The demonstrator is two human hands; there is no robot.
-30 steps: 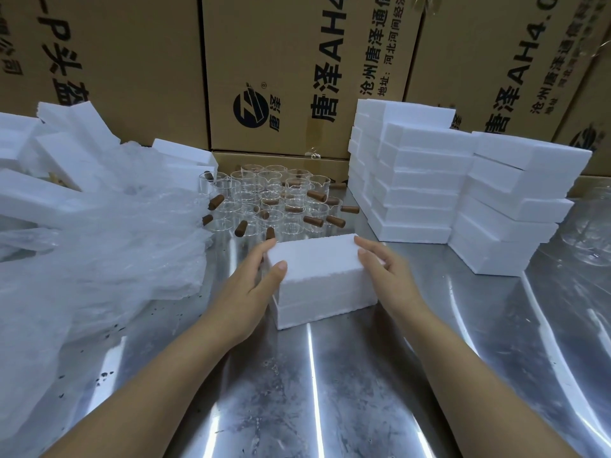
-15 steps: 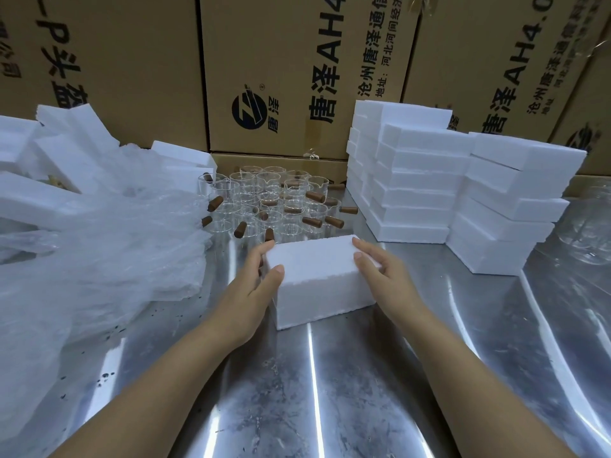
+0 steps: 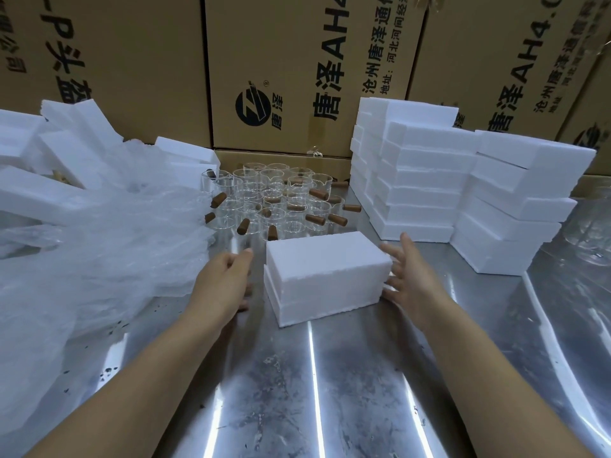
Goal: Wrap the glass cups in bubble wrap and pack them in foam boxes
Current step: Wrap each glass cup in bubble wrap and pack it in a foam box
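Note:
A closed white foam box [image 3: 325,276] lies on the steel table [image 3: 314,391] in front of me. My left hand [image 3: 224,279] hovers just left of it, fingers loosely curled, holding nothing. Spread open at the box's right end is my right hand [image 3: 413,279], its fingertips by the box's side. Behind the box stand several glass cups [image 3: 274,200] with brown wooden handles. A heap of clear bubble wrap [image 3: 99,246] lies to the left.
Two stacks of white foam boxes [image 3: 429,180] rise at the right, and loose foam pieces [image 3: 49,166] lie at the far left under the wrap. Printed cardboard cartons [image 3: 297,67] wall off the back. More glassware [image 3: 591,233] sits at the far right edge.
Both hands have let go of the foam box and drawn a little away from its ends. The box stays in place on the table.

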